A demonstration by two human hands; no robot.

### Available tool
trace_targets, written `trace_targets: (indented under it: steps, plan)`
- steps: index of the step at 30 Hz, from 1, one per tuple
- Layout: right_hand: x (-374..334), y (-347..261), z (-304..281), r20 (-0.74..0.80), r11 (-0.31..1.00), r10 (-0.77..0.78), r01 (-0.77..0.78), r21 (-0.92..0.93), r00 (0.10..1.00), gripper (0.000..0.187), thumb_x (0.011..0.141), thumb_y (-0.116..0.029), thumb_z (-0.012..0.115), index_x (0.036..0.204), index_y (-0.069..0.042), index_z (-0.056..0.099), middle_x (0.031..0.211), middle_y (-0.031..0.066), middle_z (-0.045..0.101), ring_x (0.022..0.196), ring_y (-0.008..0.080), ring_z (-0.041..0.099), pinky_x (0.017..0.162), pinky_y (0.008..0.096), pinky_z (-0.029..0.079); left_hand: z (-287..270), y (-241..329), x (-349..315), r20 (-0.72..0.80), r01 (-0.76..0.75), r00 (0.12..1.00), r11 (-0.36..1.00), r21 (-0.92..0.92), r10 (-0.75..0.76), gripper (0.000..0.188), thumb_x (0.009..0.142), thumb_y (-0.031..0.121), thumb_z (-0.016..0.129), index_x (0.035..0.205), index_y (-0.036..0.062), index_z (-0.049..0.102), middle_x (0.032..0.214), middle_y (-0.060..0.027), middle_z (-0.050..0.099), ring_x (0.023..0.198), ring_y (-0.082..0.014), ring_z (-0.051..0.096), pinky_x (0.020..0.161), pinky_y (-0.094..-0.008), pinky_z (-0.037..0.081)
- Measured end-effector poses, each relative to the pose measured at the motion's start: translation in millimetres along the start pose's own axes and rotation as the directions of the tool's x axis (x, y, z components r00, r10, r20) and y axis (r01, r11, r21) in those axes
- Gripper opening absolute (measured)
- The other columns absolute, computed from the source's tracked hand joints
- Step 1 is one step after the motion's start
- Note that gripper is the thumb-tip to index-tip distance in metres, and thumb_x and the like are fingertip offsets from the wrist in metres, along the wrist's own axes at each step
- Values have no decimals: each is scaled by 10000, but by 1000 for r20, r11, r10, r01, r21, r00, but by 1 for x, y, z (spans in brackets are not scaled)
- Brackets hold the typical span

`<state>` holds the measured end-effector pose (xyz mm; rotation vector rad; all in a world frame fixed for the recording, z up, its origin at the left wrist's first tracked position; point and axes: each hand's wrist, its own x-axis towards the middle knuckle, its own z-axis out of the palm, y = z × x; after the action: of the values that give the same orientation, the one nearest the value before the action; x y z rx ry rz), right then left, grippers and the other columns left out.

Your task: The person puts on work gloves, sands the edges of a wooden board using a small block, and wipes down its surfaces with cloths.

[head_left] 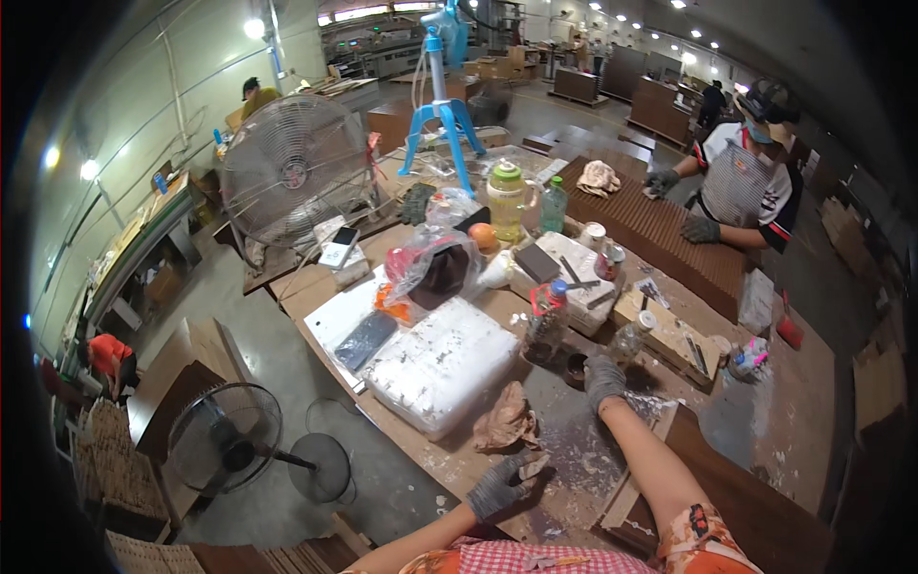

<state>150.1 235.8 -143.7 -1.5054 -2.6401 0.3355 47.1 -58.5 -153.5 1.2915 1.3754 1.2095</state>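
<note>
My left hand (499, 486), in a grey glove, is closed near the front of the workbench. At its fingertips is a small pale beige piece (535, 466), whose kind I cannot make out. A crumpled brown cloth (505, 419) lies just beyond it. Farther right, my right hand (603, 381), also gloved in grey, has its fingers curled at a small dark cup (576, 366). Close by stand a clear bottle with a blue cap (546, 320) and a plastic bottle with a pale cap (629, 340). A brown panel (708, 469) lies beside my right forearm.
A white foam-wrapped block (442, 364), a phone (365, 342) and a plastic bag (435, 273) occupy the bench's left. Beyond are a green-lidded jug (506, 199) and a large fan (295, 172). Across the bench, a gloved co-worker (746, 177) handles stacked brown panels (650, 230).
</note>
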Motion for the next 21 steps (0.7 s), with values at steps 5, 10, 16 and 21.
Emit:
trace_targets:
  steps: [5,10,16,21]
  plan:
    - [22,3,24,-173,983,54,-23,182,983,229,837,-203,562,1004,-87,668,1001,205,642,952,388,605,817,460,481,2,-4,-5,-90,-3,996,955,-298,-25,529,863,198,658,1327,24,472,1200,-70,585,1100,-172,544,962,-305,425]
    - [31,53,42,25,910,224,-218,352,974,263,886,-239,528,1054,-60,622,946,189,646,851,329,613,680,417,476,-1,-9,5,-80,-105,991,993,45,108,477,863,164,659,1296,21,519,1139,-105,611,1031,-242,586,913,-322,459]
    - [8,28,17,610,27,282,-641,767,741,111,933,-173,515,1004,-91,542,683,78,557,535,154,505,353,254,354,-5,-32,14,-256,-101,955,974,201,152,483,852,181,658,1301,64,524,951,-135,636,848,-214,612,752,-328,487]
    - [-8,47,-10,668,-86,163,-665,742,726,107,936,-168,527,905,-67,545,700,54,541,526,138,489,362,259,380,-12,11,77,-280,30,959,969,243,41,441,815,186,690,1223,58,583,821,-121,639,705,-206,602,643,-324,471]
